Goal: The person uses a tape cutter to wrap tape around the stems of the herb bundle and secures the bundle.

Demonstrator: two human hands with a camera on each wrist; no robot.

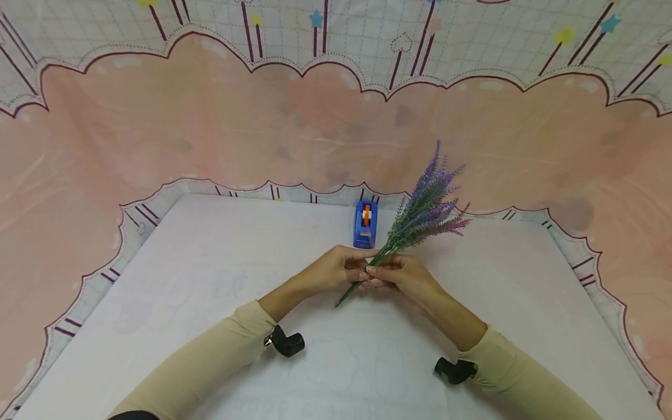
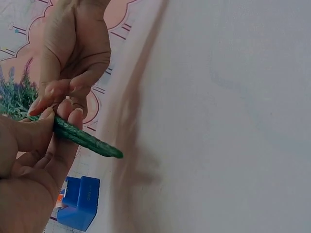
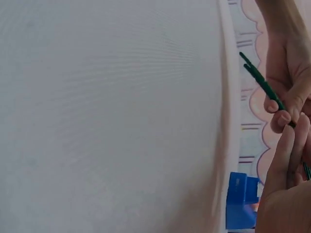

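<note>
A bunch of lavender (image 1: 422, 213) with purple and pink flower spikes and green stems slants up to the right in the head view. My left hand (image 1: 338, 270) pinches its stems between curled fingers and thumb. Close against it, my right hand (image 1: 412, 277) pinches the same stems with thumb and fingers. The lower stem ends stick out below both hands, as the green stems (image 2: 90, 141) in the left wrist view show. Just behind the hands stands a blue tape dispenser (image 1: 365, 230) with an orange core. Fingers hide part of the stems.
A white-covered table (image 1: 210, 251) lies under the hands. Behind it hangs a peach and white patterned cloth (image 1: 262, 128), which also runs along the table's sides. A black wrist camera (image 1: 286, 342) hangs at the left sleeve, another camera (image 1: 454, 370) at the right.
</note>
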